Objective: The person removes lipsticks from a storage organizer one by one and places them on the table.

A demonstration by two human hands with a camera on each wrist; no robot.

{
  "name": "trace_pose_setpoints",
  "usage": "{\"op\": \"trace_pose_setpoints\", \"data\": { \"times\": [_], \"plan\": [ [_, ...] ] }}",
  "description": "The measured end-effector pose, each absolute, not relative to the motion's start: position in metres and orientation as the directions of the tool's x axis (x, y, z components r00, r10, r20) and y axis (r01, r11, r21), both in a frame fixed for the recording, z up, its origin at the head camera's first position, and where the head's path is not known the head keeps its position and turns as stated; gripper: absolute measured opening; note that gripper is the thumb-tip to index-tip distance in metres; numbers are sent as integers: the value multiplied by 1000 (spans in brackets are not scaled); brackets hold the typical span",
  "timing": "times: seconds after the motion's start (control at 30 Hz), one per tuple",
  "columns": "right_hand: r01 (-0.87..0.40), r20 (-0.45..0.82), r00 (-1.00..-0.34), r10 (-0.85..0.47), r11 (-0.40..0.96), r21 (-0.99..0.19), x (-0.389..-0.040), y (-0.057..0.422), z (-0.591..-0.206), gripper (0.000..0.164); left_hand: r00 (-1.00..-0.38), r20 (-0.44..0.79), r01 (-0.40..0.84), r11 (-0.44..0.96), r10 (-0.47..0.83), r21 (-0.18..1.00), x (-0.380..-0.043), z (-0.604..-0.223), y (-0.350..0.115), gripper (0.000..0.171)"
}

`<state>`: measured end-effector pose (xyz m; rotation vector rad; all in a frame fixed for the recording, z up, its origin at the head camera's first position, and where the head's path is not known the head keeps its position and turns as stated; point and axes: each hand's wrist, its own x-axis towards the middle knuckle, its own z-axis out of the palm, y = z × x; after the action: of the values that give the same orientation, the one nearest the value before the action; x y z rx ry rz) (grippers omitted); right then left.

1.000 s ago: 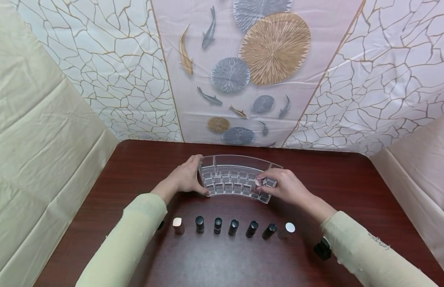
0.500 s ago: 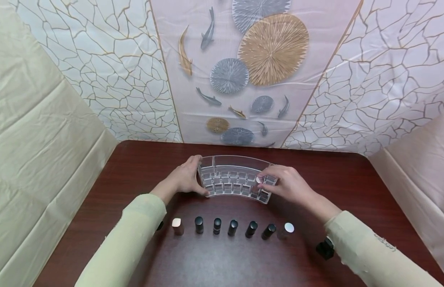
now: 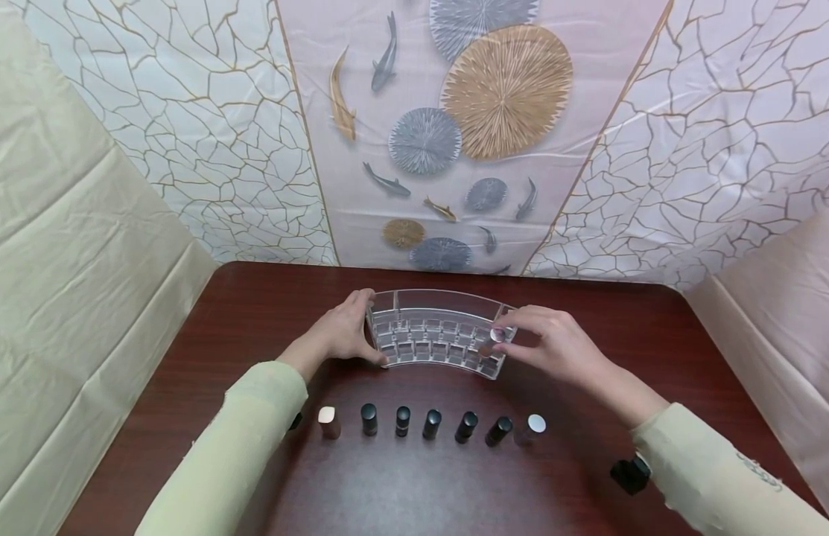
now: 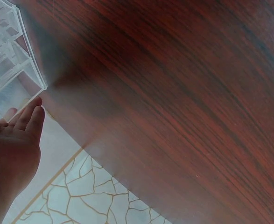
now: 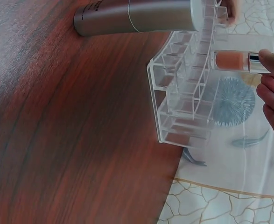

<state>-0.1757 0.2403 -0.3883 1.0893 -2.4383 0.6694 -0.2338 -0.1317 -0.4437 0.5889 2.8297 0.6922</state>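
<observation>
My right hand (image 3: 561, 344) pinches a lip gloss tube (image 5: 230, 60) by its silver cap. The tube's body is clear with peach-coloured gloss inside. In the head view it tilts over the right part of a clear, curved acrylic cosmetics organizer (image 3: 421, 362), which has two rows of small square compartments and a long section behind. My left hand (image 3: 343, 330) holds the organizer's left end, thumb at the front corner and fingers at the back one. In the left wrist view its fingertips (image 4: 36, 112) lie along the clear wall.
In front of the organizer stands a row of upright lipstick tubes: a rose-gold one (image 3: 329, 423) at the left, several black ones (image 3: 432, 424), and a silver-topped one (image 3: 531, 430) at the right. A patterned cloth (image 3: 360, 223) hangs behind the dark wooden table (image 3: 588, 476).
My right hand has shifted a little to the right with the lip gloss tube, whose body now slants out and shows more. The left hand stays at the organizer's end.
</observation>
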Motion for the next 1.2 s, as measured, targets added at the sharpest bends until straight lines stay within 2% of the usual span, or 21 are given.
{"op": "trace_pose_setpoints", "data": {
  "times": [0.7, 0.77, 0.9, 1.07, 1.2],
  "plan": [
    [-765, 566, -598, -567, 614, -193, -150, 276, -376, 45, -908, -88, 322, 816, 410, 479, -234, -440, -134, 125],
    [-766, 569, -597, -566, 613, -193, -147, 279, -376, 43, -908, -88, 323, 817, 410, 478, -234, -440, -134, 125],
    [-762, 571, -603, -557, 615, -204, -140, 287, -376, 25, -908, -82, 329, 820, 411, 468, -235, -441, -133, 125],
    [-754, 570, -612, -548, 623, -211, -129, 297, -375, 46, -906, -99, 323, 822, 412, 469, -235, -440, -131, 125],
    [-747, 566, -616, -547, 635, -199, -122, 303, -373, 52, -905, -91, 330, 820, 416, 468, -234, -440, -131, 124]
  ]
}}
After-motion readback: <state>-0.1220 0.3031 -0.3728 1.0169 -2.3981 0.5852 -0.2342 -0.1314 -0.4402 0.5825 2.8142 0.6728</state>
